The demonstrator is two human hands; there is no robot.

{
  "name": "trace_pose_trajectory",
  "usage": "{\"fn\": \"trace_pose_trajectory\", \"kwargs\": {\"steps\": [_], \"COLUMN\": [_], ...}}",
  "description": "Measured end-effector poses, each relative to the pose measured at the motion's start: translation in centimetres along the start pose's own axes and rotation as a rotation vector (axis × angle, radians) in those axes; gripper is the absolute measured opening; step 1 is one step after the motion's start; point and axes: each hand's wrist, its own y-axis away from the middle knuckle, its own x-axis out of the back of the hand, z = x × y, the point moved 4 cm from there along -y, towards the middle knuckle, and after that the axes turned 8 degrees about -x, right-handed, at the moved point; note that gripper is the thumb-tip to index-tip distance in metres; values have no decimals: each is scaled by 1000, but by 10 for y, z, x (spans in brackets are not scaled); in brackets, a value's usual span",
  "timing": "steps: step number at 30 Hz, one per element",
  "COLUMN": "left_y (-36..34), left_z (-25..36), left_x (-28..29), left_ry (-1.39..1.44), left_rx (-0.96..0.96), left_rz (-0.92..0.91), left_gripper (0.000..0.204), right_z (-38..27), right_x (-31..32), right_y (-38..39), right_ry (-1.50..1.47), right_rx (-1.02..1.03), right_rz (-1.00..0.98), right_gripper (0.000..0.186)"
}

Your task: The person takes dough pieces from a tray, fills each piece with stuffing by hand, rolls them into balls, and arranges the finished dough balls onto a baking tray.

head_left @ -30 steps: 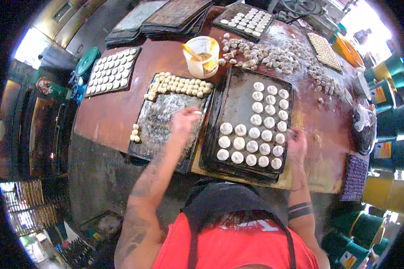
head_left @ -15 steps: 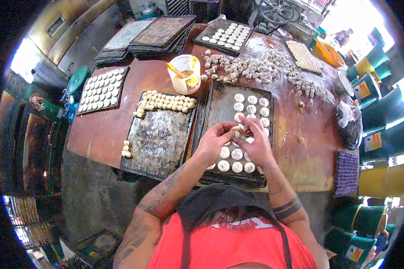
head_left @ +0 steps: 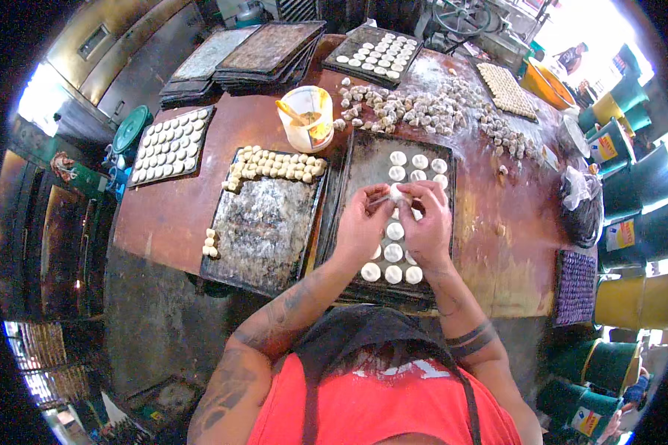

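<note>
The left hand [head_left: 364, 221] and the right hand [head_left: 429, 221] meet, fingertips close together, pinching 1 small, soft-looking piece of white dough [head_left: 396, 192] between them. The dough is held above a dark, worn rectangular metal tray [head_left: 361, 157]. Flat, round white dough discs [head_left: 394, 232] stand in rows on this tray, some beyond the hands, some below and between the wrists; the hands hide others.

Just left of the hands lies a 2nd dark metal tray, dusted with white flour [head_left: 263, 226]. Small, round cream-coloured dough balls [head_left: 278, 165] crowd its end farther from the person, and a small cluster of pale balls [head_left: 210, 243] sits at its left edge.

Beyond the hands, to their left, stands a white plastic bucket [head_left: 298, 139] with a yellow-handled utensil [head_left: 289, 111] leaning in it. Straight beyond the hands and to their right, many floured brown lumps [head_left: 412, 110] are scattered over the reddish-brown table [head_left: 167, 222]. Farther left of the hands, pale discs [head_left: 169, 148] fill another tray.
</note>
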Motion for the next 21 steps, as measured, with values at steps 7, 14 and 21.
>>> {"fn": "trace_pose_trajectory", "kwargs": {"steps": [7,14,21], "left_y": [-5,36,44], "left_z": [-2,-49,-82], "left_x": [8,-9,42], "left_ry": [287,733,-197], "left_rx": [551,796,469], "left_rz": [-145,-271,-117], "left_gripper": [38,38,47], "right_z": [-7,42,108], "right_x": [2,-14,-50], "right_y": [-1,12,55], "right_ry": [109,47,-275], "right_rx": [222,184,-504], "right_rz": [-275,-308,-344], "right_gripper": [53,37,43]}}
